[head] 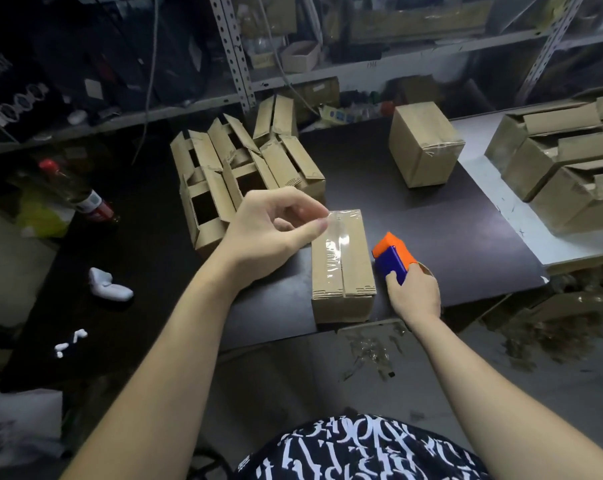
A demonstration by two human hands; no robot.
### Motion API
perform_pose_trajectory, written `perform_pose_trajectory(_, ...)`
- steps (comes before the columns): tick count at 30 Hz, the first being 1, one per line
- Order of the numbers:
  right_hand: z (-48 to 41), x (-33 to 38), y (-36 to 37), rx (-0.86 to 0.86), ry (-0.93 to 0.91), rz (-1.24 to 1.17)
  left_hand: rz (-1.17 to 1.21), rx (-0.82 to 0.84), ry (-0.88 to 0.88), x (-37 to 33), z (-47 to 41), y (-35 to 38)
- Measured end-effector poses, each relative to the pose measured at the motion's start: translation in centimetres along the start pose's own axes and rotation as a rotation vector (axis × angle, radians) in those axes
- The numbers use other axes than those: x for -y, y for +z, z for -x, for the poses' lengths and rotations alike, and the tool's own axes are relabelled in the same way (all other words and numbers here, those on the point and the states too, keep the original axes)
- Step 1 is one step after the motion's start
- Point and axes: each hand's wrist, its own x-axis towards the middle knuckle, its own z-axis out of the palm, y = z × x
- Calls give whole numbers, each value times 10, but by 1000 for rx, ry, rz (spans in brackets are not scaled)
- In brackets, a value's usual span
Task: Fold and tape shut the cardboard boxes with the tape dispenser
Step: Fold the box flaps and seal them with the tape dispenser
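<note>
Head view, taped box [355, 268], unsealed boxes [286, 168] crowded behind, bottle [75, 188] at left

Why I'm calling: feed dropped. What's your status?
Left hand pinches tape at far end of box. Right hand grips tape dispenser beside box. Seam taped. Nothing blocking.

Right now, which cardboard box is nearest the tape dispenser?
The closed box at the table's front edge, clear tape along its top seam, beside the tape dispenser; the others stand farther back.
</note>
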Motion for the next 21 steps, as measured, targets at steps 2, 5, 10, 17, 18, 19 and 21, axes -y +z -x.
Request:
perform_pose_trajectory(2,1,3,5,3,-31,32,-4,7,-30,2,3,2)
perform_pose_trajectory(5,0,4,8,-31,-29,-32,-11,13,-63,3,5,2)
perform_pose_trajectory(10,9,24,-16,-235,-81,-412,-2,-6,-114,4,4,3)
perform_pose_trajectory(17,41,95,-70,488,-571,-897,32,-54,-170,4,2,8)
perform_pose_trajectory(18,45,94,-71,520,-596,-898,37,-67,-177,4,2,8)
perform_pose_trajectory(19,47,91,-72,533,-574,-913,40,-84,-191,5,3,9)
perform_pose_trajectory(21,49,81,-73,532,-474,-951,46,-118,-230,10,7,12)
